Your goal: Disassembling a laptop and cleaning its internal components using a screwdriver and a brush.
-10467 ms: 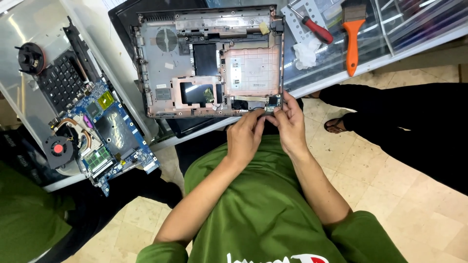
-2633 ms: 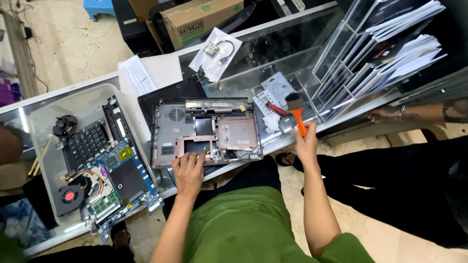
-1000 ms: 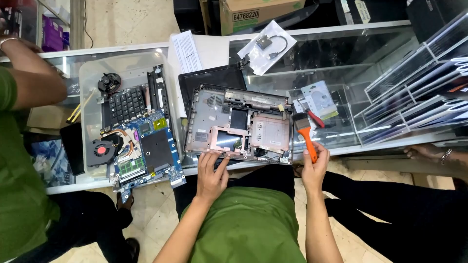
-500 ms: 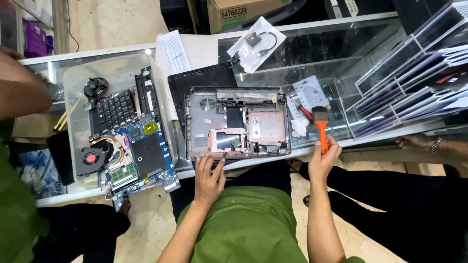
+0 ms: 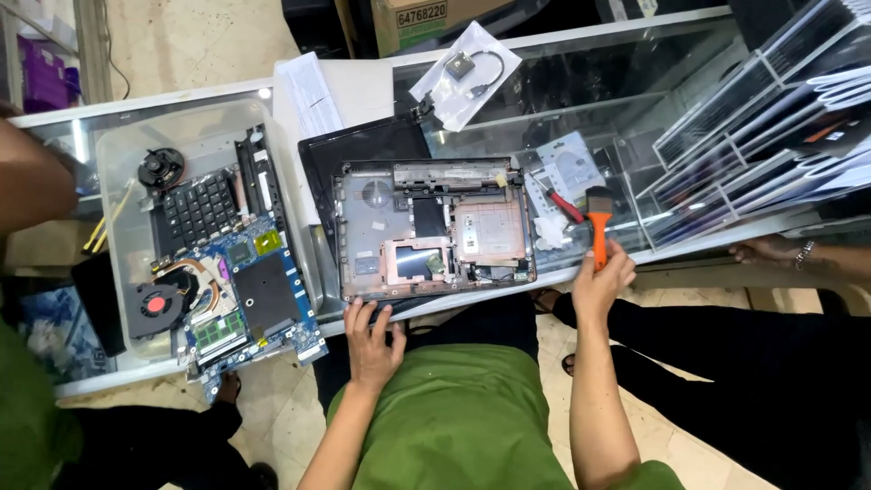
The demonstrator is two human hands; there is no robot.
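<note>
Fingers of the right hand (image 5: 601, 281) curl shut around the orange handle of a paintbrush (image 5: 598, 225), whose dark bristle head points away from the person and lies on the glass counter (image 5: 635, 109). The handle runs up out of the fist, so the brush stands just beyond the fingertips, a little to the right of the opened laptop base (image 5: 434, 227). Touching or nearly touching the brush head on its left lies a red-handled screwdriver (image 5: 562, 205), beside a crumpled white scrap and a clear packet.

The left hand (image 5: 372, 338) lies flat and spread, gripping nothing, with its fingertips on the near edge of the laptop base at its left corner. That base sits open side up on the counter, showing copper-coloured shielding and a round fan grille, with a black lid panel (image 5: 363, 150) under its far left side.

Left of it stands a clear plastic tub (image 5: 118, 145) holding a blue motherboard (image 5: 249, 295) with a red-hubbed fan, a black keyboard (image 5: 195, 207) and a small round fan. Farther back lie a sheet of paper and a clear bag with a small cable part. Another person's hand (image 5: 767, 249) rests at the right counter edge, and another person's arm shows at the far left.
</note>
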